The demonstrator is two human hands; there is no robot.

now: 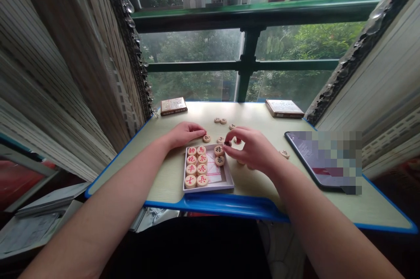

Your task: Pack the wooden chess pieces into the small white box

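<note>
In front of me is a window (193, 45) crossed by green bars (197, 66), with leafy trees (315, 40) behind the glass. Soft daylight comes through it onto my pale, blue-edged counter (131, 169). Curtains (59, 64) with pale stripes and a dark beaded trim (127, 38) hang to my left and right. Low at my left, beside the counter, I see a stack of papers (36, 226); the corners down there are dim.

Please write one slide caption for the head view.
Right hand pinches a game piece at the open box; left hand is near another piece.
</note>
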